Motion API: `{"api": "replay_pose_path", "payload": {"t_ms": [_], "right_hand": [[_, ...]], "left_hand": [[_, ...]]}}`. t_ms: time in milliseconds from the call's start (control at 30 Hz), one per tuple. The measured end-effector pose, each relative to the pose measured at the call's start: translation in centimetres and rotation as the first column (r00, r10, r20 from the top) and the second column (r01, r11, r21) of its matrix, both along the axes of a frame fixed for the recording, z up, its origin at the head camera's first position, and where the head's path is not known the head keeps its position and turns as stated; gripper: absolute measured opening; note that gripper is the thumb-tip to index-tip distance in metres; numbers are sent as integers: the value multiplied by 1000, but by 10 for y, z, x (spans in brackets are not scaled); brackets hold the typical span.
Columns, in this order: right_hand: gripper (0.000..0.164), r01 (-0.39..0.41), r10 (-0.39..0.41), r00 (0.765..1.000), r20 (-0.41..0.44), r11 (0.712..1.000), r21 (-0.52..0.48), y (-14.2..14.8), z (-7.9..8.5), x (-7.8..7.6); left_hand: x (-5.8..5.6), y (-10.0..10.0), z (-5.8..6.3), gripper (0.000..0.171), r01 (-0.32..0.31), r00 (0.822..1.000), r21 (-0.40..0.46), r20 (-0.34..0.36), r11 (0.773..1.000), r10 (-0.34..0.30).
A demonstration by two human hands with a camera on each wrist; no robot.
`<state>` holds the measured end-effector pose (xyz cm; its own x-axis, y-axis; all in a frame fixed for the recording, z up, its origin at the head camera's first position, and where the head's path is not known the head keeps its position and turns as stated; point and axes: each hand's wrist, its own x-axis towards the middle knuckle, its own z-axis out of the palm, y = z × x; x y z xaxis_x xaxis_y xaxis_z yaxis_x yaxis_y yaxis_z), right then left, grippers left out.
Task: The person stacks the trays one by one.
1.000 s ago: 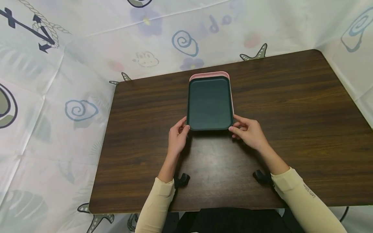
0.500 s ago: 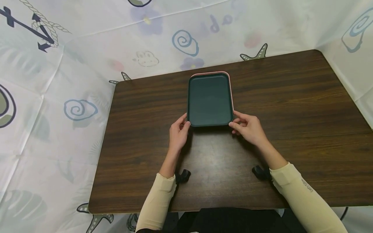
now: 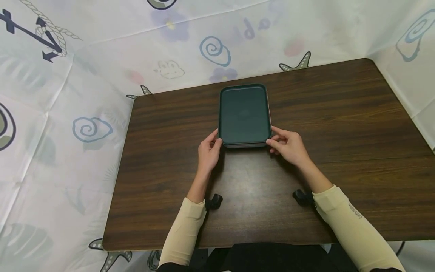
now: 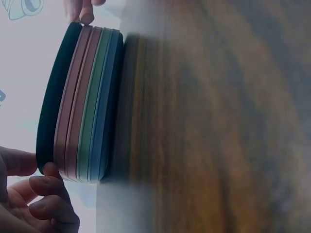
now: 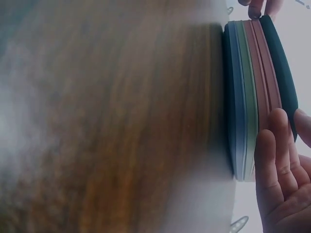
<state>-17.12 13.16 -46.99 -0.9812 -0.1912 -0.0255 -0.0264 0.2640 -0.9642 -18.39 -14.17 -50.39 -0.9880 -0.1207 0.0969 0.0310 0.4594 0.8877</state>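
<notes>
A dark green rectangular tray [image 3: 244, 113] tops a stack near the back middle of the table. Below it, in the left wrist view, come two pink trays [image 4: 73, 107], a light green tray [image 4: 93, 107] and a blue tray [image 4: 103, 111], with a dark layer at the bottom. My left hand [image 3: 208, 154] pinches the dark green tray's near left corner between thumb and fingers. At the near right corner, my right hand [image 3: 289, 148] holds the same tray, thumb on the rim. In the right wrist view, its fingertips [image 5: 278, 116] lie along the stack's side.
The stack stands on a dark wood-grain table [image 3: 163, 181]. A white printed curtain [image 3: 190, 45] rises behind the table and at both sides. Black wrist mounts [image 3: 215, 201] hang close over the table's front part.
Both hands have moved the dark green tray slightly away from the person, toward the back. The pink rim that showed behind it is now covered, and the lower trays show at the near edge.
</notes>
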Motion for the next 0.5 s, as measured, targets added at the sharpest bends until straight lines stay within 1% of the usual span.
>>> {"api": "replay_pose_path", "payload": {"t_ms": [167, 367, 500], "right_hand": [[55, 6, -6, 1000, 9, 1000, 18, 0, -5, -4], [57, 13, -14, 1000, 13, 1000, 27, 5, -28, -15], [59, 18, -18, 1000, 10, 999, 29, 6, -34, -17]], "left_hand": [[-2, 0, -2, 40, 9, 1000, -31, 18, 999, -8], [-2, -2, -1, 40, 15, 1000, -65, 21, 998, -13], [-3, -3, -1, 41, 26, 999, -90, 31, 996, -23]]}}
